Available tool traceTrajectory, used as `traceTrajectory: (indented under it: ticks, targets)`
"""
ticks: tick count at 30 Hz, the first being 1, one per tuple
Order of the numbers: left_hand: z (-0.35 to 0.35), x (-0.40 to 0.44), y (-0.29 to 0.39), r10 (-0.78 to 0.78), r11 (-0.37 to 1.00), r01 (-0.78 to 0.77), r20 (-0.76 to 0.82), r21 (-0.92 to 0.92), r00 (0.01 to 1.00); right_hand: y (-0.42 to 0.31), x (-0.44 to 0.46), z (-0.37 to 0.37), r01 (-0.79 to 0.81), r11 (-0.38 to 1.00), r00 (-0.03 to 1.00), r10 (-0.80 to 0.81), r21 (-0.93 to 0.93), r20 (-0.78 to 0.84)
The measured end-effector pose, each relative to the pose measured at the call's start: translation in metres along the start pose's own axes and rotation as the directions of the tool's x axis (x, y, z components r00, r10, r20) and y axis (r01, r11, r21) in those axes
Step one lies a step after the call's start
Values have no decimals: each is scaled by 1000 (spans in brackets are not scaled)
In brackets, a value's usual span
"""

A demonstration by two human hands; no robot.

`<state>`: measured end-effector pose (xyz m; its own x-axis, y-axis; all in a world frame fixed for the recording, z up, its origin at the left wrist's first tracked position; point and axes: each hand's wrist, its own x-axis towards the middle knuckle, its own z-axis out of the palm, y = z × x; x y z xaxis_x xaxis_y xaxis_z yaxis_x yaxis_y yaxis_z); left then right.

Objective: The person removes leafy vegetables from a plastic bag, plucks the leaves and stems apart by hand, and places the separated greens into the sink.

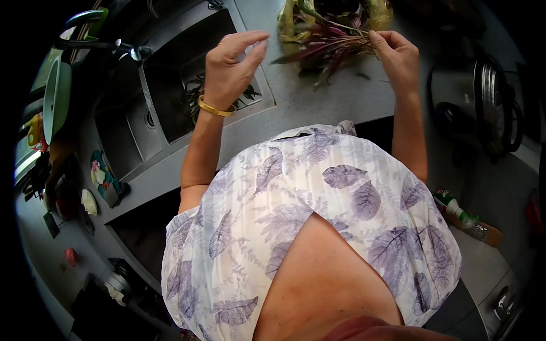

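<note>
Leafy stems (pixel 336 50) are pinched in the right hand (pixel 401 57); left hand (pixel 228 67) grip's half-curled, can't tell what's in it tbh.

Lettering Too Small to Read

No word, brand or number could be made out. A small pale mark (pixel 467 98) stood on the side of the dark appliance (pixel 451 85) at the right, too tiny to decipher. Lower on that side, a green-and-white bottle (pixel 447 200) showed coloured patches; whether they bore print could not be told, as they were too blurred.
</note>
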<state>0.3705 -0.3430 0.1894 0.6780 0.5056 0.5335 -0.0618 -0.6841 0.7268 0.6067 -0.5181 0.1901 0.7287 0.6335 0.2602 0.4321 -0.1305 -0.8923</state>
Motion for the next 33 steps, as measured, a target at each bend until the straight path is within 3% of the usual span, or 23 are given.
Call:
traceTrajectory:
  ticks: [1,4,7,10,13,14,17,23,26,33]
  targets:
    - [9,7,8,109,994,-109,14,-5,994,-2,1,3,-48,994,999,49,94,-16]
    - [35,25,23,208,978,-209,67,18,976,15,12,19,-69,986,997,74,-151,24]
    - [48,31,23,202,971,-212,91,112,975,5,10,27,-54,990,995,65,131,-82]
    - [46,37,34,202,963,-196,-12,182,979,3,9,27,-79,960,997,80,269,8]
    - [48,40,32,119,962,-132,67,241,991,1,4,27,-83,952,994,59,294,91]
    - [56,41,12,89,992,-99,111,83,990,-2,1,29,-79,954,991,44,288,125]
    - [50,37,13,44,996,-61,236,67,971,-11,-4,32,-31,958,987,-15,286,160]
    - [51,28,12,-195,969,234,331,-82,923,-15,-10,44,-67,901,979,-25,428,204]
    - [49,29,9,-98,986,136,319,-99,943,-8,-10,46,-90,918,970,-6,387,242]
    - [51,22,10,-194,937,274,330,-216,924,-12,-15,53,-122,895,956,-11,429,293]
